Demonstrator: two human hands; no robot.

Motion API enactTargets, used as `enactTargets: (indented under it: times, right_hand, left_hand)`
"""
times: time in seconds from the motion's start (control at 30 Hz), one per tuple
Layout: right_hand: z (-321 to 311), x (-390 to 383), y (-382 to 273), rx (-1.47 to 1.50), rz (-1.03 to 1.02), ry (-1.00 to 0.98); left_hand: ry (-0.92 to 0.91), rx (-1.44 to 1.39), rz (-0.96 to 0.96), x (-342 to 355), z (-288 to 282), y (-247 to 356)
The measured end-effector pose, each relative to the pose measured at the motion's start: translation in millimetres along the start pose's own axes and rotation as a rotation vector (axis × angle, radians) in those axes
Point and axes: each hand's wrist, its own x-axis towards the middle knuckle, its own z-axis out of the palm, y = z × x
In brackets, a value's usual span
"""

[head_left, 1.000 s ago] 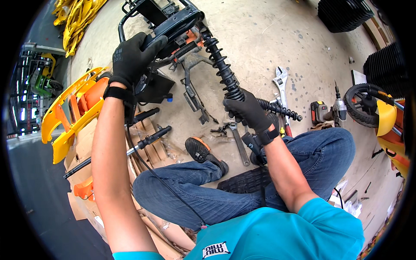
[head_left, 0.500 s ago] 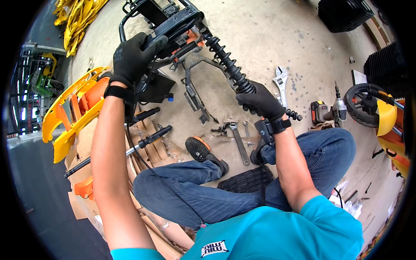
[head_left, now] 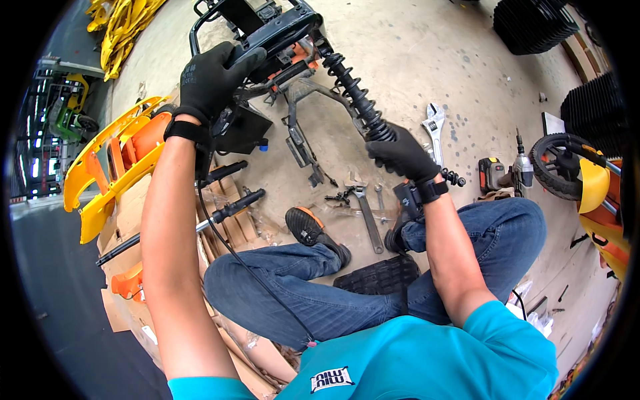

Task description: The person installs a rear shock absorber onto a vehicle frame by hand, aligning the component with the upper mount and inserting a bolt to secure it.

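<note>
Two firm grips: with the black-gloved left hand [head_left: 213,77], clasping the black tubular metal frame [head_left: 283,33]; with the black-gloved right hand [head_left: 405,155], wrapped closed around the lower end of the long black coil-spring shock absorber [head_left: 360,100], slanting from the frame toward the right knee [head_left: 510,223]. Swung rightward over the past second, suggesting some room to pivot at the top. Hard to place: the small black coiled tip [head_left: 454,177] beyond the right hand.

Frame [head_left: 283,31] ahead, shock absorber [head_left: 360,101] adjoining its right, panels [head_left: 123,185] left, drill [head_left: 523,168] right.
</note>
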Motion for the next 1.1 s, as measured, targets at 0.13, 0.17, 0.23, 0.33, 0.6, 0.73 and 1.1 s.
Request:
enactTargets:
  times: [0.13,0.17,0.23,0.33,0.6,0.73,1.1]
  right_hand:
    - [24,-2,12,0.086,-0.061,0.012]
    - [26,-4,11,0.091,-0.059,0.014]
    - [28,-2,12,0.095,-0.068,0.021]
    - [34,-4,16,0.123,-0.092,0.035]
    - [31,-6,10,0.093,-0.069,0.033]
    - [28,0,12,0.090,-0.050,0.016]
    - [26,0,8,0.111,-0.054,0.005]
  left_hand:
    - [0.006,0.007,-0.005,-1,1,-1]
    - [0.015,0.003,0.005,-2,0,-1]
    - [0.023,-0.007,0.015,-2,2,-2]
    - [0.003,-0.008,0.002,0,2,-1]
    - [-0.020,0.084,-0.022,1,-2,-1]
    - [-0.008,0.021,-0.029,0,1,1]
    - [-0.032,0.039,-0.051,1,1,2]
